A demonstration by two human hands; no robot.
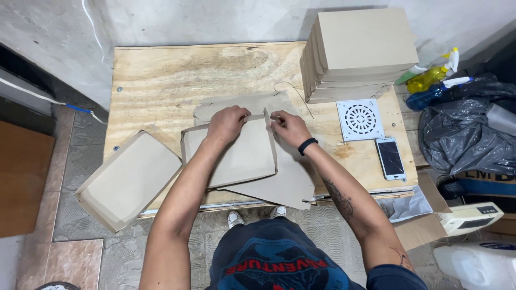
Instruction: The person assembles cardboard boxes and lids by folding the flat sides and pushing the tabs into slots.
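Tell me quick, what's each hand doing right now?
Left hand: pressing down on the half-folded cardboard box.
Right hand: pinching the box's upright side flap.

two hands, one phone, one white grate, two spray bottles

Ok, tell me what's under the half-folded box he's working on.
Under the half-folded box lie flat cardboard blanks, jutting out at its top and lower right, on the plywood table. How many blanks is hidden by the box.
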